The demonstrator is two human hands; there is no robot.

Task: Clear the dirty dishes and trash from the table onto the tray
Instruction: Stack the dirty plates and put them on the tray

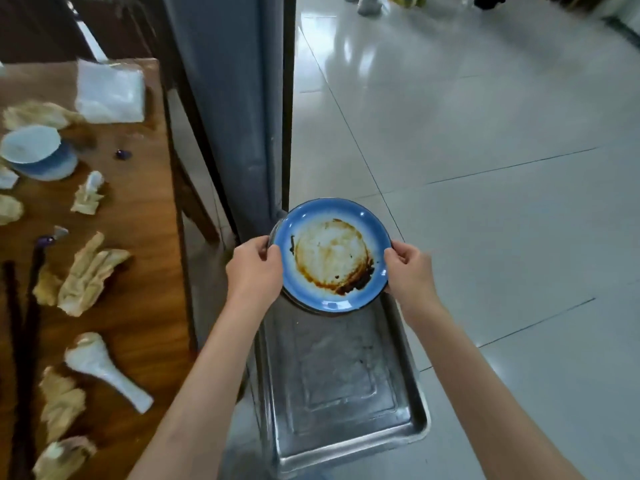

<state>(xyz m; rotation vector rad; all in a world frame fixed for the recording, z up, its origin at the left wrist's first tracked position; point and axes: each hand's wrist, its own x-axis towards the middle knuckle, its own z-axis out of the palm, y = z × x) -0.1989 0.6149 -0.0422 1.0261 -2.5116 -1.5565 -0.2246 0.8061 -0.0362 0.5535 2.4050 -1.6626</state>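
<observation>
Both hands are holding a round blue-rimmed ceramic plate (332, 254) with a pale centre smeared with dark brown sauce. The left hand (254, 268) is gripping the plate's left edge, thumb curled over the rim and fingers wrapped beneath it. The right hand (408, 268) is gripping the opposite edge in the same manner, thumb on top and fingers curled under. The plate is sitting level between the two sets of fingers, over the far end of a rectangular stainless-steel tray (419, 410). Whether the plate is touching the tray cannot be told. A second rim is showing just under the plate at the left fingers; what it belongs to cannot be determined.

The tray is lying below the wrists and forearms, running from beneath the fingers back toward the person, on a pale tiled floor area (502, 168).

To the left of the left fingers, well apart, a brown wooden table (145, 237) is carrying the remaining items. A white ceramic soup spoon (104, 368) is lying nearest the left forearm. Crumpled beige paper napkins (90, 275) are lying scattered beyond it. A pale blue ceramic bowl (38, 154) is standing further off, with a clear plastic packet (110, 91) beyond that. Dark chopsticks (31, 306) are lying along the table's far left side.
</observation>
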